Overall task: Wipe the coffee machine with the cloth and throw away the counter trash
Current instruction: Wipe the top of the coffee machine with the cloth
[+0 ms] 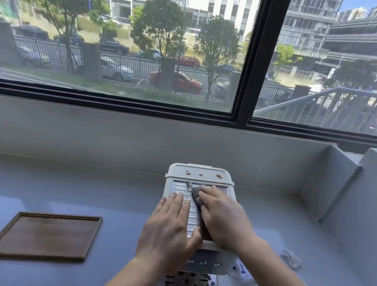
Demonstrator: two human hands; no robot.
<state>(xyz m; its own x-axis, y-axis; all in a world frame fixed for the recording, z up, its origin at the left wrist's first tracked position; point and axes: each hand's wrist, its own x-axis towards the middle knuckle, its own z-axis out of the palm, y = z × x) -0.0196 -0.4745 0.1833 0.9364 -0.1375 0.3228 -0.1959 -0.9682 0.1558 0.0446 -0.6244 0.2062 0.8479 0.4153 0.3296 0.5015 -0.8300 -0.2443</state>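
A wooden tray (45, 235) lies on the tabletop (104, 191) at the left. The left hand (168, 231) rests flat on the ribbed top of the white coffee machine (200, 172), fingers straight and together, holding nothing. Just beside it, the right hand (223, 217) presses a grey cloth (196, 192) onto that top, fingers extended over the cloth. 3 brown stains (200, 174) mark the machine's rear lid. To the right of the machine, 2 pieces of crumpled trash (292, 258) lie on the tabletop.

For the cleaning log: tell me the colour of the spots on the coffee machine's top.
Reddish-brown spots on the white coffee machine; head view.
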